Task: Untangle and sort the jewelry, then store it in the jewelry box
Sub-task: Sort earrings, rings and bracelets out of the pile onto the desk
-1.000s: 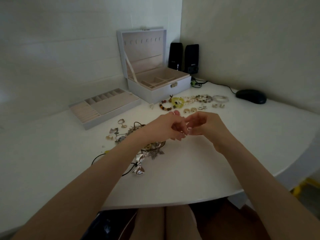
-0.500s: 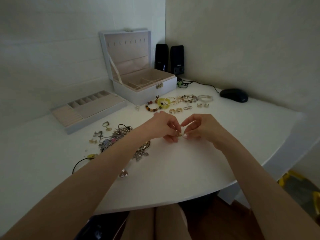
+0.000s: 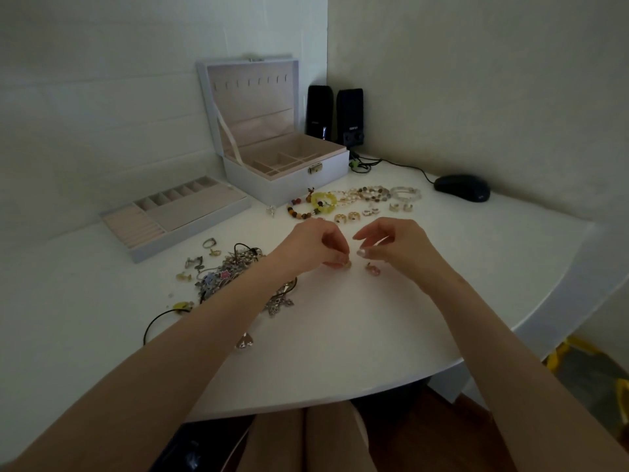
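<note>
My left hand point(image 3: 315, 245) hovers low over the white table, its curled fingertips pinching a small gold earring point(image 3: 345, 264). My right hand point(image 3: 394, 245) is just to the right, fingers loosely curled with nothing between them. A second small earring point(image 3: 372, 269) lies on the table under its fingertips. Partly hidden by my left forearm, a tangled pile of necklaces and charms point(image 3: 228, 272) lies to the left. Sorted bracelets point(image 3: 360, 195) and pairs of ear cuffs point(image 3: 350, 217) lie in rows beyond my hands. The jewelry box point(image 3: 289, 178) stands open behind them.
The box's removable tray point(image 3: 183, 216) sits on the table at the left. Two black speakers point(image 3: 335, 114) stand in the corner, and a black mouse point(image 3: 463, 188) lies at the right. The table's curved front edge point(image 3: 340, 400) runs close to my knees.
My hands, joined on one small piece before, have parted and dropped toward the table. One earring now lies under the right hand; the left keeps the other.
</note>
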`<state>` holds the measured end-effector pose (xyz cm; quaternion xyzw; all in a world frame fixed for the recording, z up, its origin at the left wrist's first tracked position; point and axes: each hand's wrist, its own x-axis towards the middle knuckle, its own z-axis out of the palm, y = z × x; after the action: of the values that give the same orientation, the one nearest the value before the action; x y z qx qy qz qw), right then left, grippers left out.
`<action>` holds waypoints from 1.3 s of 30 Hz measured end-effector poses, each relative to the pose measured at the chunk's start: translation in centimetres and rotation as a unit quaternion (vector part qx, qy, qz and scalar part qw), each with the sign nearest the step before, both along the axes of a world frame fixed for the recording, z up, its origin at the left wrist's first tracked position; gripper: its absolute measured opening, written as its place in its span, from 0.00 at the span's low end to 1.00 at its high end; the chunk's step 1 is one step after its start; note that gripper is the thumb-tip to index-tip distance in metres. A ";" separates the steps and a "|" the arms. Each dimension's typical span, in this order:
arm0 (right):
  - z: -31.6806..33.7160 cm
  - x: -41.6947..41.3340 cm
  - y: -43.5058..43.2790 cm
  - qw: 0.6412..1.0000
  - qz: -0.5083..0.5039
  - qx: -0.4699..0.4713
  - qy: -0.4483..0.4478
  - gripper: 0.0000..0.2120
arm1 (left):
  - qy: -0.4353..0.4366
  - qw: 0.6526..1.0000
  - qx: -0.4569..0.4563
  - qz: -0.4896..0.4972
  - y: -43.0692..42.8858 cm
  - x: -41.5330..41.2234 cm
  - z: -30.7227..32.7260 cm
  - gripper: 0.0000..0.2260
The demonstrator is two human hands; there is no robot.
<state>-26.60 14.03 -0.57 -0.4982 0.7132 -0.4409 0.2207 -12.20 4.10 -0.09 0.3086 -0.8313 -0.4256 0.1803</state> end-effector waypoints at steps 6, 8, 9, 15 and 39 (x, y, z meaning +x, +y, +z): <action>-0.5 0.0 0.0 1.000 -0.008 0.021 0.005 0.07 | -0.036 0.998 -0.043 0.018 0.4 0.3 -0.5 0.04; -0.8 0.1 0.1 1.000 -0.008 0.019 0.003 0.06 | -0.052 0.997 -0.049 0.025 0.4 0.7 -0.7 0.04; -0.8 0.1 0.2 1.000 -0.009 0.017 0.003 0.06 | -0.058 0.997 -0.046 0.026 0.5 0.9 -0.7 0.04; -0.7 0.2 0.2 0.995 -0.019 0.066 0.078 0.04 | -0.145 0.980 -0.133 0.013 0.5 1.4 -0.3 0.10; -1.6 -1.6 -0.2 0.984 -0.057 0.002 0.166 0.07 | -0.092 0.960 -0.254 0.071 2.5 -1.5 -1.9 0.11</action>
<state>-28.16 13.85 -2.13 -0.5227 0.7681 -0.3622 0.0747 -13.66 6.63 -2.01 0.3489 -0.9011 -0.1557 0.2051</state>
